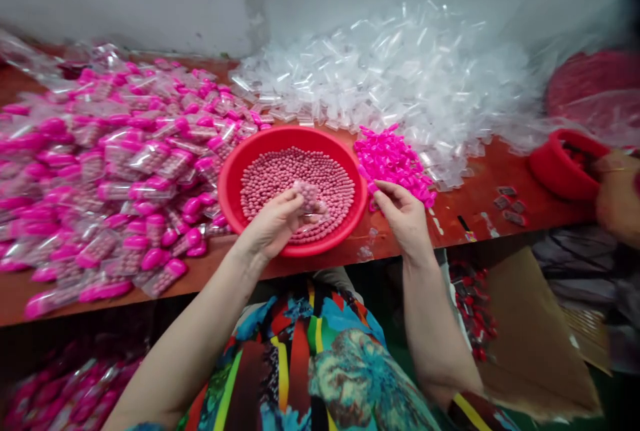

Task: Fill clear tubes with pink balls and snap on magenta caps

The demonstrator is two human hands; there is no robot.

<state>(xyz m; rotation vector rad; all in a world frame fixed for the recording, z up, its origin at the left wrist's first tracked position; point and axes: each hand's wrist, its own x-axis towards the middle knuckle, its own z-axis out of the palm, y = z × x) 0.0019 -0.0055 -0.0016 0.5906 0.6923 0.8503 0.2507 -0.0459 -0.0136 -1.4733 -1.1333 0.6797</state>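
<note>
My left hand (277, 217) is closed around a small clear plastic container (316, 205) with pink beads in it, held tilted over a red bowl (230, 181). Loose pink beads (270, 174) cover the bowl's bottom. To the right of the bowl, my right hand (403, 217) pinches a small bright pink plastic piece (371, 189) between thumb and fingertips; its exact shape is partly hidden. A pile of similar pink pieces (395, 161) lies just beyond that hand.
Bead-filled containers with pink caps (145, 151) are heaped on the left. Empty clear containers (400, 77) form a large pile at the back. On the right, another person's hand (620, 191) is at a second red bowl (563, 164). A cardboard box (535, 337) stands below the table edge.
</note>
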